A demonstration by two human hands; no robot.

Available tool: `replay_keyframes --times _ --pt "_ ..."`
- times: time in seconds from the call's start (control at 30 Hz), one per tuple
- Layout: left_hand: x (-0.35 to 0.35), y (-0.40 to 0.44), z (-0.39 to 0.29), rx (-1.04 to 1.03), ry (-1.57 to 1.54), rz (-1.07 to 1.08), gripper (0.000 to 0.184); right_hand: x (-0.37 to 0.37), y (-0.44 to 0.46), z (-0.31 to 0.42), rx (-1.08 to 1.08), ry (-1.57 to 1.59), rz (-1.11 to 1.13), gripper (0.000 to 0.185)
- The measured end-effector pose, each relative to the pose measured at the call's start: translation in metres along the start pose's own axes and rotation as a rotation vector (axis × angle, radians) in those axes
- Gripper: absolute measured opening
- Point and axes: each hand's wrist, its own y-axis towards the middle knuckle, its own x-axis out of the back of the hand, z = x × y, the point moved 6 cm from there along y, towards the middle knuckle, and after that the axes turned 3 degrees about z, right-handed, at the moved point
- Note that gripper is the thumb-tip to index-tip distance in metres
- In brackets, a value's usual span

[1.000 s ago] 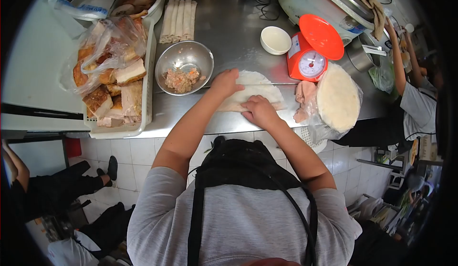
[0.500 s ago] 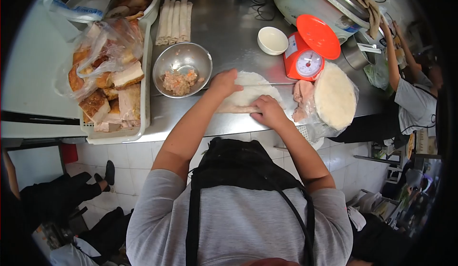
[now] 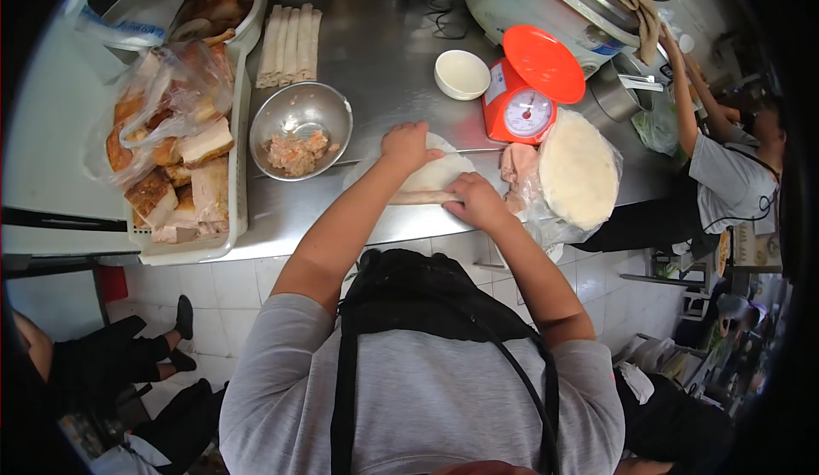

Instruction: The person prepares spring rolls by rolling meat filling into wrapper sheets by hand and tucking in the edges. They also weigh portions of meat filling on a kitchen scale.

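Steel counter (image 3: 384, 57) below, a thin roll (image 3: 422, 197) parallels its edge, right hand (image 3: 479, 201) pinching it, left hand (image 3: 409, 146) spread.

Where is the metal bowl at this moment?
In the head view, the bowl is at left, between the meat tray and the left hand, just below the rolls.

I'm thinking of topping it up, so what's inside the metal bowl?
A pinkish minced mixture with orange bits sits in the metal bowl, mostly bare metal showing beyond it. The bottom beneath is covered.
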Motion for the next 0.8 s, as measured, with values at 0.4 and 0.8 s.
replay_keyframes --times 0.4,0.8 --pt "-0.003 0.004 0.004 0.006 -0.019 0.0 0.055 0.008 -0.006 -0.018 -0.055 -0.006 0.168 0.03" --pt "-0.005 0.004 0.006 0.019 -0.019 -0.002 0.056 -0.009 0.013 0.009 -0.024 0.026 0.137 0.029"
